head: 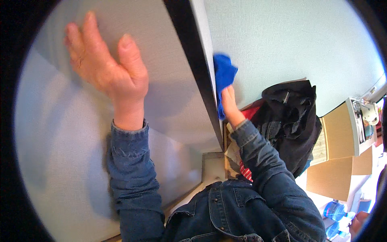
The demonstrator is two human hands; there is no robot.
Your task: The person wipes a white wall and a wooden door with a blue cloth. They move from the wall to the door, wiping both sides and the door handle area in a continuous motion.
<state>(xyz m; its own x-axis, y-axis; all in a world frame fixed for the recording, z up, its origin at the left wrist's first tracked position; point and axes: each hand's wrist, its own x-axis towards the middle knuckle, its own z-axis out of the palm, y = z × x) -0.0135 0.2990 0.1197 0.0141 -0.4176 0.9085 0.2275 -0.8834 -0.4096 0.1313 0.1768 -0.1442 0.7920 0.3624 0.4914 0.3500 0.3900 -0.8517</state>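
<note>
My left hand (105, 63) is spread with thumb and fingers apart, palm towards a pale textured panel (69, 121); whether it touches cannot be told. It holds nothing. A bright blue cloth (223, 71) lies along the narrow white side (203, 27) of the panel, just right of its black edge strip (196, 60). My right hand (230, 104) has the cloth under its fingers and presses it against that side. Part of this hand's grip is hidden behind the cloth and the fingers.
Pale green textured wall (272, 39) meets the panel. Dark clothing (290, 121) is heaped beside my right forearm, with red-and-white striped fabric (245, 171) below. Farther right are a cardboard box (329, 178), a white shelf unit (352, 121) and large blue water bottles (334, 210).
</note>
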